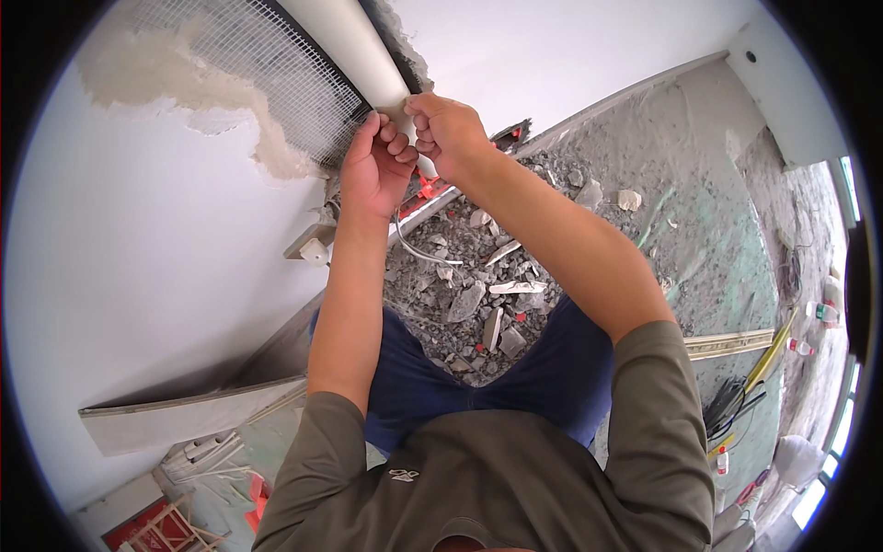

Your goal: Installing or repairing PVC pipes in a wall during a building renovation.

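Both my hands are raised at the lower part of a thick white pipe [354, 46] that runs down the wall corner. My left hand [375, 170] is closed, its fingers curled in beside the pipe. Close by on the other side, my right hand [446, 133] is closed with thumb and fingers pinched together. What lies between the fingers, if anything, is too small or hidden to name. A thin grey cable [418, 248] curves out below my left wrist. Red plastic pieces [430, 187] show under the hands, near the foot of the pipe.
Broken rubble [469, 299] covers the floor between my knees. White mesh [285, 74] and bare plaster edge the pipe on the left. A leaning board [193, 419] stands at lower left. Black cables [731, 405], a long pale strip [727, 345] and bottles [821, 313] lie right.
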The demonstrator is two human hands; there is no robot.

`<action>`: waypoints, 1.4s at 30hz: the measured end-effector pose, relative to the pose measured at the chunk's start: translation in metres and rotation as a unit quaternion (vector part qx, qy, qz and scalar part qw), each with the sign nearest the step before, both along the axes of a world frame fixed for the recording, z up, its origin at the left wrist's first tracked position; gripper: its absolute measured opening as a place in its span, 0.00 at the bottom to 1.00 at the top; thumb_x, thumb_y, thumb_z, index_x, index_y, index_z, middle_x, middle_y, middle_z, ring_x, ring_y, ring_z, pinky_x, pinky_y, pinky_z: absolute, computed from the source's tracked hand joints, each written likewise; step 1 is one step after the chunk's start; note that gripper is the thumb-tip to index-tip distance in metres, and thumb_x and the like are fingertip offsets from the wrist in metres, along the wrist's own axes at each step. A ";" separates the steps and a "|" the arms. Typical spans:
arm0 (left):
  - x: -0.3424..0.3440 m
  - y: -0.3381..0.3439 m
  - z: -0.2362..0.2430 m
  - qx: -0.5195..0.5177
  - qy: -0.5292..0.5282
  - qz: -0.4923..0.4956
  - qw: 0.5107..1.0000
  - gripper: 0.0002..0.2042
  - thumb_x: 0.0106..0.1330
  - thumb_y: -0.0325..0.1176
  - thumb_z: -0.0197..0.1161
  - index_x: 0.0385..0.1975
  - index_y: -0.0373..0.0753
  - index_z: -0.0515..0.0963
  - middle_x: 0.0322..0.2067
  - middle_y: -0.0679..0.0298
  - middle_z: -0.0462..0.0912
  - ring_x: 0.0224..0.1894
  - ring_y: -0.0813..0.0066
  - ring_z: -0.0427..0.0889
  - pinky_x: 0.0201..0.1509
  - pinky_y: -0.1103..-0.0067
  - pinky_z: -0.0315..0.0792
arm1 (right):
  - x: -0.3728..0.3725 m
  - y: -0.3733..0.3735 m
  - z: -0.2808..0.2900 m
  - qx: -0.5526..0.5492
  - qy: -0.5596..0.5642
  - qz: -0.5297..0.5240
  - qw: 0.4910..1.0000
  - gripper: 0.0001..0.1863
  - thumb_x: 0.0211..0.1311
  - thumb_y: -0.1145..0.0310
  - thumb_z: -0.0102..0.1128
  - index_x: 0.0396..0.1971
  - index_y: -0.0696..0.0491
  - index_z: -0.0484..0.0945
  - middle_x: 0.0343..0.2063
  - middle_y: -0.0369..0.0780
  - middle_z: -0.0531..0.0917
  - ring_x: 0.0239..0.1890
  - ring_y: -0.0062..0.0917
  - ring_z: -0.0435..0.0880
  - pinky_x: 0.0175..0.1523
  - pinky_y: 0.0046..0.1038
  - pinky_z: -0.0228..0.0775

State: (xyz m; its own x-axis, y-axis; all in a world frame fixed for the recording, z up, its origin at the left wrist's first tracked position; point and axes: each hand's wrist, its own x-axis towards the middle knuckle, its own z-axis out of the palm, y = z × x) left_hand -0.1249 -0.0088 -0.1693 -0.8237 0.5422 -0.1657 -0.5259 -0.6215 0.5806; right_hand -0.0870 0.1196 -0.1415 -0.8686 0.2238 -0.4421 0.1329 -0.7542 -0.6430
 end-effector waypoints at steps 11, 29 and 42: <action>-0.001 0.010 -0.008 -0.045 0.041 0.054 0.997 0.06 0.71 0.31 0.55 0.31 0.41 0.69 0.18 0.71 0.62 0.20 0.79 0.62 0.25 0.80 0.62 | -0.002 -0.010 0.005 0.042 -0.038 -0.033 0.998 0.07 0.57 0.73 0.59 0.21 0.54 0.74 0.15 0.31 0.68 0.16 0.17 0.59 0.23 0.24 0.53; 0.014 0.005 -0.007 -0.060 -0.004 0.038 0.997 0.10 0.72 0.39 0.55 0.36 0.38 0.74 0.20 0.71 0.67 0.22 0.79 0.65 0.28 0.80 0.63 | 0.006 0.000 -0.016 -0.020 0.017 0.001 1.000 0.11 0.63 0.63 0.61 0.30 0.57 0.77 0.18 0.31 0.70 0.19 0.18 0.65 0.27 0.23 0.60; 0.138 -0.015 0.004 -0.228 -0.218 0.038 0.948 0.09 0.70 0.39 0.57 0.32 0.41 0.73 0.26 0.67 0.72 0.29 0.75 0.68 0.35 0.77 0.65 | 0.108 0.116 -0.025 0.127 -0.088 0.040 0.987 0.12 0.64 0.62 0.59 0.39 0.55 0.80 0.26 0.31 0.78 0.27 0.15 0.75 0.36 0.18 0.70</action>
State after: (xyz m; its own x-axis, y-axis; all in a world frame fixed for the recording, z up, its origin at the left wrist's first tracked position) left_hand 0.0135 -0.0243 -0.1648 -0.6574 0.2748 -0.7017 -0.7411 -0.4042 0.5360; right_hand 0.0213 0.2355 -0.1669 -0.8030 0.2811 -0.5255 0.3116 -0.5537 -0.7722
